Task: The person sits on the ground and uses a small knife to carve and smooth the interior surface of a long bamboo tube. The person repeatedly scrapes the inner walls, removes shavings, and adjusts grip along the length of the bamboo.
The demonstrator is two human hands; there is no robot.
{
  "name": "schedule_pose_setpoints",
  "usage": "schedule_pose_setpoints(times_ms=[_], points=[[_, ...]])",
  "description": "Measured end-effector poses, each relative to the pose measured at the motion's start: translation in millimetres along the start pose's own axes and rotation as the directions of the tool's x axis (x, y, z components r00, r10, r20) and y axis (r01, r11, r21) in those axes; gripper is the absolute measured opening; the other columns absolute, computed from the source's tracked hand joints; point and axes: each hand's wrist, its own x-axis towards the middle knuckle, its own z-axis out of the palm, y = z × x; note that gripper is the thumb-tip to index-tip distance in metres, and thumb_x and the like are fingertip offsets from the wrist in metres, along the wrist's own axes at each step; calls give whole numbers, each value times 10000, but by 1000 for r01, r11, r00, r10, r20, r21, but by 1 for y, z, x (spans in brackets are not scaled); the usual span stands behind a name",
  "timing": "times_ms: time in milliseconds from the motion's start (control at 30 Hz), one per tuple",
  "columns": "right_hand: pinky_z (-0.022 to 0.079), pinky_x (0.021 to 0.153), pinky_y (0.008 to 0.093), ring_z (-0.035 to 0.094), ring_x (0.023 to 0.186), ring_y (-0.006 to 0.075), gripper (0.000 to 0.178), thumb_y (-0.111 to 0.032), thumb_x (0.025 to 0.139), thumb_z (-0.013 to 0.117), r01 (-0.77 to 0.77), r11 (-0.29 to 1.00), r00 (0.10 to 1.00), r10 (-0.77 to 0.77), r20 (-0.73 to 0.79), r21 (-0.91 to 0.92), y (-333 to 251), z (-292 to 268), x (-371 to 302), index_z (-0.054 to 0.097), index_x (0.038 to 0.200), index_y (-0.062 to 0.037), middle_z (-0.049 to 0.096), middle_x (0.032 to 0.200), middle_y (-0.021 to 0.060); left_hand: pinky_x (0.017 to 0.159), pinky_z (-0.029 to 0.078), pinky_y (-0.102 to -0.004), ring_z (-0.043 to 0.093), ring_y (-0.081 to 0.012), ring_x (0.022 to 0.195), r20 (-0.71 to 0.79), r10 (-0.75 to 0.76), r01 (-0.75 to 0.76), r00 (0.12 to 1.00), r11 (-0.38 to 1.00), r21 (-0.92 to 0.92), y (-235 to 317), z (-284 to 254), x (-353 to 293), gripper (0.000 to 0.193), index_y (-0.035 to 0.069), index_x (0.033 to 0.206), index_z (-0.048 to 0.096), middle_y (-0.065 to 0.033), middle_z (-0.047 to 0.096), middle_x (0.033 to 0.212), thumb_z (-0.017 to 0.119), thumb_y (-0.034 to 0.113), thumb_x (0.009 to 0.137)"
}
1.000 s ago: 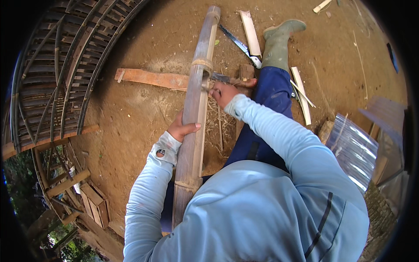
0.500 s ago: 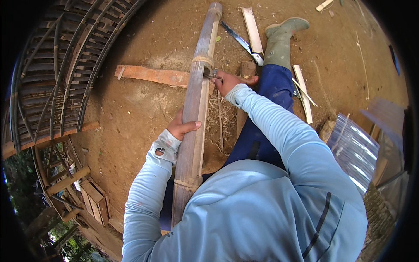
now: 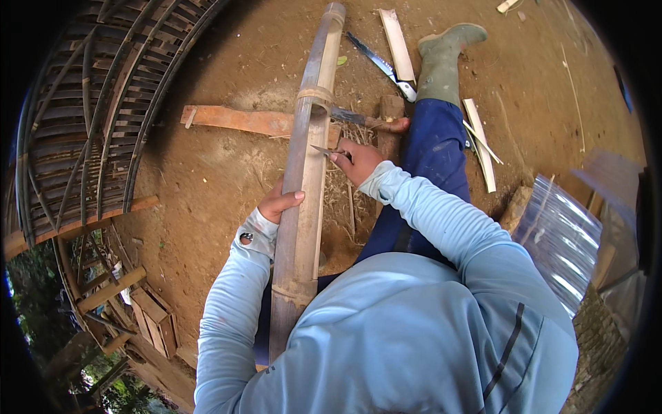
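A long split bamboo pole [image 3: 293,207] slants up from beside my body, its opened inner face turned to the right. My left hand [image 3: 277,203] is wrapped round the pole's left side, with the thumb on top. In my right hand [image 3: 359,161] is a small knife [image 3: 321,150], gripped with its pointed blade over the pole's hollow, below the upper node. Whether the tip touches the bamboo I cannot tell. Beyond that hand lies a larger blade with a wooden handle [image 3: 383,124], beside a wooden block [image 3: 392,107].
A folding saw [image 3: 381,65] and pale bamboo strips [image 3: 397,45] lie on the dirt ground past the pole. An orange-brown plank [image 3: 238,121] crosses under it. My booted leg [image 3: 441,72] stretches ahead. Slatted bamboo structure [image 3: 117,90] stands left, clear corrugated sheeting [image 3: 560,238] right.
My right hand has drawn back toward me along the pole from the upper node, and the knife blade now shows. The pole has rolled slightly, showing more of its hollow.
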Motion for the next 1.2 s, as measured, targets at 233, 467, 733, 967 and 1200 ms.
schedule_pose_setpoints(times_ms=[233, 467, 733, 967, 1200], points=[[469, 687, 443, 618, 754, 384, 272, -337, 907, 575, 11, 1000, 1000, -11, -12, 4, 10, -11, 26, 596, 944, -68, 617, 771, 200, 873, 488, -355, 592, -228, 1020, 20, 14, -13, 1000, 1000, -15, -2, 3, 2, 798, 20, 1393, 338, -124, 565, 1168, 683, 340, 749], [475, 715, 466, 633, 808, 391, 289, -355, 912, 540, -44, 998, 993, 39, -111, -40, 14, -5, 38, 604, 975, -80, 637, 832, 224, 982, 392, -361, 503, -239, 1152, 36, -26, 28, 999, 998, -62, 0, -2, 1, 877, 5, 1432, 271, -130, 513, 1265, 711, 294, 730], [477, 748, 450, 624, 823, 404, 299, -345, 912, 535, -50, 998, 999, 49, -11, -37, 18, -9, 32, 612, 983, -65, 640, 832, 230, 963, 403, -349, 517, -235, 1126, 42, -41, 43, 998, 998, -40, 11, 10, -4, 861, 1, 1419, 284, -131, 519, 1255, 709, 292, 730], [477, 756, 464, 623, 839, 413, 295, -356, 913, 527, -21, 998, 999, 23, 30, -59, 9, -3, 15, 606, 999, -85, 647, 850, 220, 981, 387, -356, 506, -239, 1138, 17, 43, -42, 999, 999, -29, -6, -4, 3, 867, -8, 1421, 279, -133, 513, 1260, 709, 284, 727], [483, 781, 463, 624, 856, 412, 319, -386, 904, 542, -63, 997, 998, 62, -23, -53, 13, -4, 33, 598, 1005, -89, 652, 861, 217, 990, 380, -358, 490, -242, 1166, 15, 25, -24, 1000, 998, -56, -4, 0, 1, 901, 7, 1443, 254, -129, 499, 1287, 720, 269, 717]])
